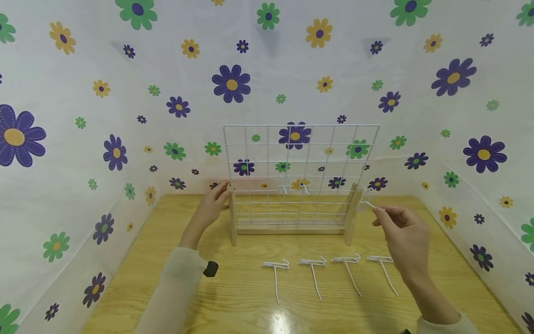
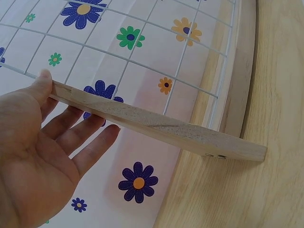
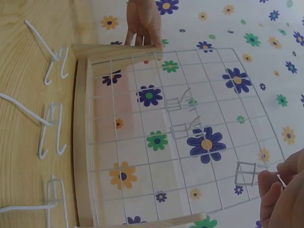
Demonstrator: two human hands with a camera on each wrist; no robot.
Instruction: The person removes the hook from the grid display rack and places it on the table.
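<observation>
A white wire grid panel (image 1: 301, 125) stands upright in a wooden stand (image 1: 288, 229). My left hand (image 1: 212, 206) grips the top of the stand's left post (image 2: 142, 116), thumb at its end and fingers along the other side. Between thumb and fingers, my right hand (image 1: 406, 234) pinches the prong of a white wire hook (image 3: 245, 173). That hook is held up at the panel's right side, beside the right post (image 1: 352, 213). Two more hooks hang side by side near the panel's middle, one a left hook (image 1: 285, 185) and the other a right hook (image 1: 305, 186).
Several white wire hooks lie in a row on the wooden table (image 1: 233, 301) before the stand, from a leftmost hook (image 1: 276, 278) to a rightmost hook (image 1: 385, 271) close to my right forearm. Flower-patterned cloth (image 1: 300, 60) encloses the back and sides.
</observation>
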